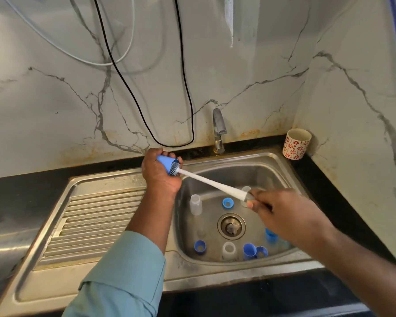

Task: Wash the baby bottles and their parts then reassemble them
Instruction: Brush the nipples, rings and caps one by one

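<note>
Brush [215,185] in blue cap [166,163], both hands.

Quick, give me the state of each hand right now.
Left hand: grips a blue cap with the brush head inside.
Right hand: holds the brush handle.

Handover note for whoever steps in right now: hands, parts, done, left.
Left hand grips a blue cap above the sink's back-left rim; the brush head is inside it.
Right hand holds the white brush handle by its end, over the basin.
In the sink basin: a clear bottle standing at left, another clear bottle at front, several blue caps and rings scattered around the drain.
Tap: no water seen running.
Done: nothing reassembled yet.
Left: finish this cap, scrub and rinse the rest, reassemble.
</note>
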`<state>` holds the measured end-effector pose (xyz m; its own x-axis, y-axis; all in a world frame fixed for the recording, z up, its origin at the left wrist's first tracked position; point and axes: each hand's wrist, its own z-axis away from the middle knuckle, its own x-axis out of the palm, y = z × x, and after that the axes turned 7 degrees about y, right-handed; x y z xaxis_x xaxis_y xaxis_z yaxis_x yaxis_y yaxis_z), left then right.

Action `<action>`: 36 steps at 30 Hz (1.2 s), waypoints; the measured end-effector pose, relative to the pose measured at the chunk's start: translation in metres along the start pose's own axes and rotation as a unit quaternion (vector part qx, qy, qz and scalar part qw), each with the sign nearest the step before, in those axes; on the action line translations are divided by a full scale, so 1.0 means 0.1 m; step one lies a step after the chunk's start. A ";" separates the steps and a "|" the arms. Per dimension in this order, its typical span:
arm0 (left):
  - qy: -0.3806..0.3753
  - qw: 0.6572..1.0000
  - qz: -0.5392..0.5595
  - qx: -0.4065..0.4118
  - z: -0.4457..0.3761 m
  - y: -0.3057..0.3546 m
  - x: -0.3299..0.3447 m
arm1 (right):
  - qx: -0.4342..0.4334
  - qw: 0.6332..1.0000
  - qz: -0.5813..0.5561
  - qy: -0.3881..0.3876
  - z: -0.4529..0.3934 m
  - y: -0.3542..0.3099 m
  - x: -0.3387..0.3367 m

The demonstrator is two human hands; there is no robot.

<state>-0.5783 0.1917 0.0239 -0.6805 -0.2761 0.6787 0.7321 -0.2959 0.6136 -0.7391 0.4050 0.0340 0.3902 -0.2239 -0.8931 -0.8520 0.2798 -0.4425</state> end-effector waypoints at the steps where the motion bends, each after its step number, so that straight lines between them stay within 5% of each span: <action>1: 0.005 1.000 0.006 0.006 -0.01 -0.01 -0.01 | -0.040 0.996 0.058 0.055 0.05 -0.03 0.05; 5: 0.015 0.998 0.048 0.022 0.01 0.02 0.16 | -0.039 0.989 0.067 0.127 0.03 -0.09 0.27; 7: 0.047 0.998 0.041 0.014 -0.02 0.10 0.15 | -0.131 0.975 0.093 0.153 0.02 -0.07 0.33; 10: 0.074 0.996 -0.038 -0.034 -0.17 0.17 -0.01 | -0.292 0.904 0.184 0.250 -0.15 0.05 0.17; 13: 0.058 0.993 -0.082 -0.060 -0.22 0.13 -0.09 | -0.278 0.871 0.223 0.337 -0.48 0.04 -0.06; 15: 0.056 0.994 -0.074 -0.056 -0.26 0.18 -0.08 | -0.278 0.899 0.223 0.254 -0.58 -0.07 -0.04; 17: 0.049 0.995 -0.032 -0.087 -0.35 0.29 -0.10 | -0.158 0.980 0.113 0.055 -0.60 -0.19 0.03; 19: 0.039 0.995 -0.011 -0.091 -0.45 0.34 -0.13 | -0.063 0.998 -0.001 -0.019 -0.58 -0.21 0.05; 24: 0.072 0.995 -0.053 -0.044 -0.57 0.30 -0.20 | -0.200 0.940 0.213 0.176 -0.63 -0.17 0.24; 32: 0.094 0.994 -0.044 -0.032 -0.77 0.13 -0.11 | -0.193 0.954 0.174 0.148 -0.66 0.04 0.35; 36: 0.042 0.994 -0.065 -0.074 -0.71 -0.05 -0.06 | -0.186 0.955 0.179 0.149 -0.63 0.26 0.24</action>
<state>-0.5802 0.1298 -0.0121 -0.7742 -0.3007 0.5570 0.6290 -0.4645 0.6234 -0.7741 0.3479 0.0059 -0.0192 -0.4475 -0.8941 -0.9987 0.0506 -0.0038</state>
